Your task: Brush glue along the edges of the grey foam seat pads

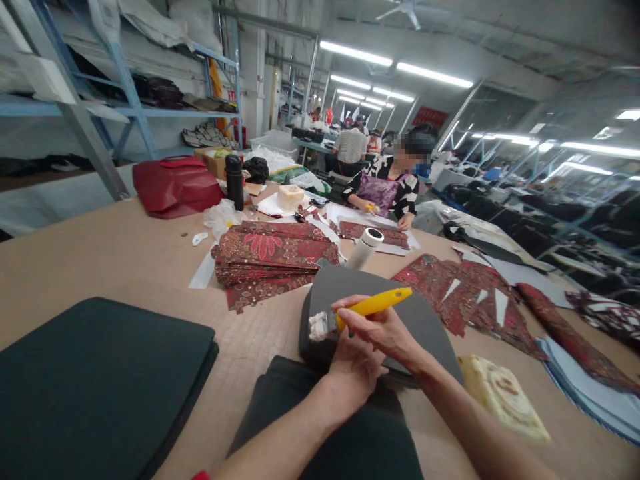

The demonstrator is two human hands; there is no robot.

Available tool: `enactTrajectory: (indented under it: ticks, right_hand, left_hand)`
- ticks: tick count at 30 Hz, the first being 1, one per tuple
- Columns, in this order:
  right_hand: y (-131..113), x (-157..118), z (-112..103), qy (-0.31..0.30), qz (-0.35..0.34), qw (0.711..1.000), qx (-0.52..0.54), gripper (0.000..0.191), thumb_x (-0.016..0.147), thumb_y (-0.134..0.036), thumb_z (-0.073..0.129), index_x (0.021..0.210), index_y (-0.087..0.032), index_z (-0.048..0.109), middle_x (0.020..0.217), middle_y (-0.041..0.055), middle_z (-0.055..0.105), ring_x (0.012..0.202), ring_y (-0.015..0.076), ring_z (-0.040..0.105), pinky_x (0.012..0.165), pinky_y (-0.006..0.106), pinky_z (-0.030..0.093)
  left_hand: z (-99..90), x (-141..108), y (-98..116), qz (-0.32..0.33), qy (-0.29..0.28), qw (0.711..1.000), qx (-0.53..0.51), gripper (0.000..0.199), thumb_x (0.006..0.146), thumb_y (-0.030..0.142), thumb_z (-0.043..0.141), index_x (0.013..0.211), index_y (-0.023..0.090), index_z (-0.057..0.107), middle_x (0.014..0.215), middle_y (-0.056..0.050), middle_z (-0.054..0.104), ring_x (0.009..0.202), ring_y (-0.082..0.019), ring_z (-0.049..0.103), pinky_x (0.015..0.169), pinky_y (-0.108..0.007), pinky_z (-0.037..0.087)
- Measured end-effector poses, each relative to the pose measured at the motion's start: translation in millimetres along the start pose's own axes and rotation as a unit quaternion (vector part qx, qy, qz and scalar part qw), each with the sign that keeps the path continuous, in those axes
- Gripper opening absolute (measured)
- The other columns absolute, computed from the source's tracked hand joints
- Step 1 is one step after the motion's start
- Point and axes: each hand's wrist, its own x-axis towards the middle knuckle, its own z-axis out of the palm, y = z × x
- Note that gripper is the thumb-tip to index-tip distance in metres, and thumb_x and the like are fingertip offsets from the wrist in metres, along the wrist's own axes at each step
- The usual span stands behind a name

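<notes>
Item: one flat brush (373,303), yellow handle, smooth and tapered, with a metal band and a bristle end clotted with pale, crusty matter. It is above the near left part of the grey slab, handle slanting up to the right.

Item: my right hand (383,328), thumb and fingers closed in a pinch round the lower handle.

Item: my left hand (356,360), at the near side of the grey slab, just below my right hand and partly covered by it; whether its fingers press together or grip, I cannot tell.

Item: one grey slab (410,320), matte, thick-edged, corners rounded.

Item: one dark stack (325,427), flat black-green sheets, under my left forearm.

Item: one larger dark stack (100,380), same dull surface, corners softened, to the left.

Item: patterned strips (275,250), brown-red, floral, piled in layers beyond the slab.

Item: one pale cylinder flask (365,248), smooth, tilted in view, a dark disc on its cap, just beyond the slab.

Item: one yellowish block (503,397), uneven, stained, right of my right forearm.

Item: one co-worker (385,187), across the brown table (250,340), hands by a patterned piece (373,233).
</notes>
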Motion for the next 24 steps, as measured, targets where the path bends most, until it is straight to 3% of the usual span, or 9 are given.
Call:
enactTrajectory:
  ticks: [4, 8, 11, 16, 20, 24]
  right_hand:
    - [3, 26, 4, -0.070, -0.002, 0.997, -0.020, 0.020, 0.072, -0.039, 0.066, 0.079, -0.021, 0.067, 0.073, 0.0023, 0.063, 0.065, 0.0130, 0.056, 0.061, 0.025, 0.047]
    - [3, 63, -7, -0.012, -0.055, 0.997, -0.051, 0.028, 0.070, -0.045, 0.066, 0.076, -0.018, 0.064, 0.068, -0.0004, 0.060, 0.063, 0.0113, 0.053, 0.060, 0.023, 0.045]
    - [0, 67, -15, 0.007, -0.064, 0.997, -0.051, 0.031, 0.070, -0.046, 0.066, 0.078, -0.017, 0.064, 0.068, -0.0008, 0.059, 0.060, 0.0095, 0.051, 0.058, 0.022, 0.043]
    - [1, 56, -13, -0.121, -0.020, 0.990, -0.074, 0.029, 0.075, -0.045, 0.063, 0.079, -0.017, 0.065, 0.069, -0.0003, 0.059, 0.062, 0.0096, 0.051, 0.057, 0.020, 0.042]
    - [12, 95, -18, -0.035, -0.066, 0.994, -0.075, 0.032, 0.072, -0.048, 0.062, 0.075, -0.016, 0.063, 0.066, -0.0008, 0.057, 0.060, 0.0098, 0.048, 0.055, 0.022, 0.040]
    - [23, 140, -41, 0.074, -0.084, 0.991, -0.075, 0.037, 0.068, -0.051, 0.064, 0.072, -0.014, 0.061, 0.059, -0.0025, 0.053, 0.054, 0.0083, 0.044, 0.053, 0.022, 0.037]
  left_hand:
    - [-5.8, 1, 1, -0.008, -0.010, 1.000, -0.012, 0.046, 0.087, 0.038, 0.055, 0.130, 0.022, 0.048, 0.129, -0.007, 0.057, 0.127, -0.030, 0.041, 0.104, -0.056, 0.035]
    - [-20.7, -1, -4, 0.023, -0.014, 0.999, -0.043, 0.046, 0.088, 0.041, 0.051, 0.130, 0.022, 0.046, 0.137, -0.006, 0.049, 0.132, -0.033, 0.033, 0.104, -0.065, 0.029]
    - [-23.3, -1, -5, 0.020, -0.020, 0.998, -0.058, 0.046, 0.089, 0.041, 0.050, 0.130, 0.021, 0.046, 0.139, -0.007, 0.047, 0.132, -0.034, 0.034, 0.104, -0.066, 0.028]
    - [-19.7, 1, -3, 0.002, -0.026, 0.998, -0.062, 0.048, 0.087, 0.042, 0.052, 0.130, 0.021, 0.046, 0.139, -0.008, 0.047, 0.131, -0.034, 0.034, 0.104, -0.064, 0.031]
    - [-25.1, 2, -6, 0.021, -0.050, 0.996, -0.070, 0.046, 0.090, 0.042, 0.046, 0.131, 0.021, 0.046, 0.141, -0.008, 0.044, 0.132, -0.037, 0.034, 0.103, -0.066, 0.030]
    - [-30.8, 4, -8, 0.018, -0.072, 0.994, -0.086, 0.048, 0.090, 0.042, 0.046, 0.132, 0.020, 0.045, 0.143, -0.009, 0.042, 0.133, -0.038, 0.031, 0.103, -0.068, 0.028]
